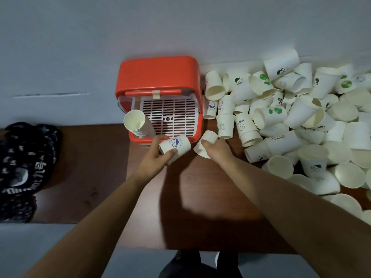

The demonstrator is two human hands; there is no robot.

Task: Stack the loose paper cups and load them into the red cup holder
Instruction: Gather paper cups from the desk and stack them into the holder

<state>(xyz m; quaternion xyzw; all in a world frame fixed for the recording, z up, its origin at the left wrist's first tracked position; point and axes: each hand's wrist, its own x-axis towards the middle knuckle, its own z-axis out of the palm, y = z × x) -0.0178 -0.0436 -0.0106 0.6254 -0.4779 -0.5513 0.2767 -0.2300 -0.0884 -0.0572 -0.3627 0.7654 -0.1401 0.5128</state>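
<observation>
The red cup holder point(158, 75) stands at the back of the brown table, its front open over a white slotted tray. A stack of nested paper cups point(136, 123) leans inside at its left. My left hand point(158, 155) grips a white cup with a blue round logo point(176, 145), lying on its side just in front of the holder. My right hand point(215, 148) holds a plain white cup point(206, 142), tilted, right beside the first one. A big heap of loose paper cups point(291, 117) covers the table's right side.
The brown table point(200, 197) ends near my body; a lower brown surface at the left carries a dark patterned cloth point(22, 167). A pale wall rises behind the holder. Dark shoes point(196, 263) show below the table edge.
</observation>
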